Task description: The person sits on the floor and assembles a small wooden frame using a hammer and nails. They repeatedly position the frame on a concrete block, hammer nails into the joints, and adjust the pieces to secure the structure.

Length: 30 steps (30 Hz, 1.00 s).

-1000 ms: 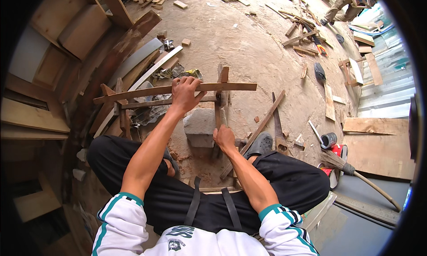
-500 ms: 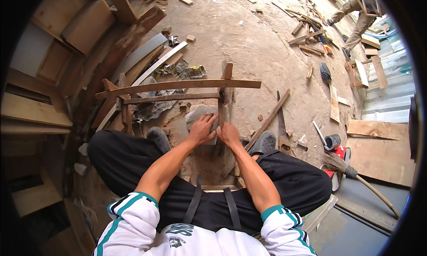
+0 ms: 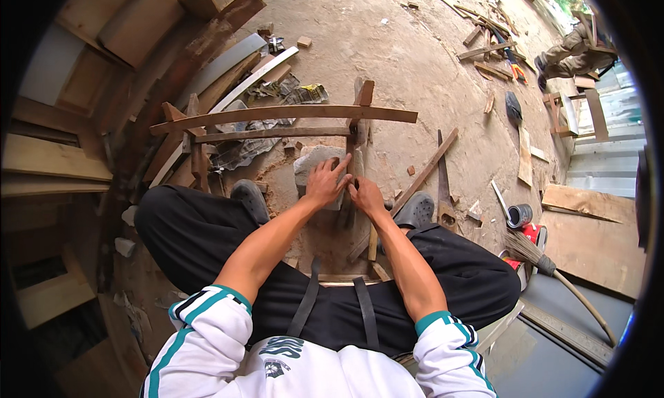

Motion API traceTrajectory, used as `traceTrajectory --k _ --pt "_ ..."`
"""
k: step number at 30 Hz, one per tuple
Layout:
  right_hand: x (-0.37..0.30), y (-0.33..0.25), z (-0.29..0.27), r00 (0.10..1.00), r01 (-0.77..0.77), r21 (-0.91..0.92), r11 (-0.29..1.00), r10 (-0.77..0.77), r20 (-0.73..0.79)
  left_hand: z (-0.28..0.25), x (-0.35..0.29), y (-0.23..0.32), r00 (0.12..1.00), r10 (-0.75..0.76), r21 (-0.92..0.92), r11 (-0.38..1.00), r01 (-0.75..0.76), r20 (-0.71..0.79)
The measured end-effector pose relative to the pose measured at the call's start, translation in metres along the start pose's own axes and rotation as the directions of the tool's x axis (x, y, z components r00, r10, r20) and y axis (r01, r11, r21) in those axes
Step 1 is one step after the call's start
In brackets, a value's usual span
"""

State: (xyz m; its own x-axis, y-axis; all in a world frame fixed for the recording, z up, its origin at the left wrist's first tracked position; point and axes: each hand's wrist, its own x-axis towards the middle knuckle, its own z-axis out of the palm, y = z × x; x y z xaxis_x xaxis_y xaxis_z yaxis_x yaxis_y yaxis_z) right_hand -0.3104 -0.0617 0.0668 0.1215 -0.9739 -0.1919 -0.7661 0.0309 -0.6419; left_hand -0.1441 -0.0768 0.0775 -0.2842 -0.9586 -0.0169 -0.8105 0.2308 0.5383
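A brown wooden frame [image 3: 277, 113] with two long rails and short legs stands in front of me. A grey stone block [image 3: 312, 160] lies by its right leg [image 3: 351, 152]. My left hand [image 3: 324, 182] is over the block's near right side, fingers spread, the index finger reaching to that leg. Just right of it, my right hand [image 3: 368, 196] is at the leg's lower end with thumb and fingers drawn together. Whatever is between those fingertips is too small to make out.
Beside my right foot lie a wooden stick [image 3: 429, 168] and a handsaw [image 3: 443, 183]. An open can [image 3: 519, 216] and a brush broom [image 3: 529, 251] are further right. Scrap boards [image 3: 252, 79] and stacked wood fill the left. A person [image 3: 577, 52] is at the far right.
My left hand's fingers have lifted and spread off the block. The right hand has loosened from around the leg into a pinch at its lower end. The far person has changed posture.
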Motion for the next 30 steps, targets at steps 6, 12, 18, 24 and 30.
traceTrajectory --k 6,12,18,24,30 --pt "-0.021 0.017 -0.001 0.998 0.035 0.188 0.982 -0.023 -0.067 0.009 0.0 0.003 0.998 -0.051 0.029 0.998 0.052 -0.034" --pt "-0.071 0.058 0.055 0.952 -0.276 -0.049 0.96 0.28 0.125 0.006 0.007 0.004 0.995 -0.094 0.0 0.996 0.095 0.037" --pt "-0.068 0.033 0.089 0.862 -0.301 -0.249 0.92 0.374 0.341 0.004 0.003 0.001 0.994 -0.099 -0.018 0.995 0.1 0.039" --pt "-0.053 0.048 0.112 0.86 -0.253 -0.374 0.892 0.385 0.337 0.002 0.008 0.007 0.995 -0.095 -0.029 0.995 0.096 0.037" --pt "-0.081 0.047 0.111 0.977 -0.096 -0.279 0.955 0.144 0.157 0.001 0.017 0.012 0.99 -0.133 0.01 0.991 0.132 0.044"
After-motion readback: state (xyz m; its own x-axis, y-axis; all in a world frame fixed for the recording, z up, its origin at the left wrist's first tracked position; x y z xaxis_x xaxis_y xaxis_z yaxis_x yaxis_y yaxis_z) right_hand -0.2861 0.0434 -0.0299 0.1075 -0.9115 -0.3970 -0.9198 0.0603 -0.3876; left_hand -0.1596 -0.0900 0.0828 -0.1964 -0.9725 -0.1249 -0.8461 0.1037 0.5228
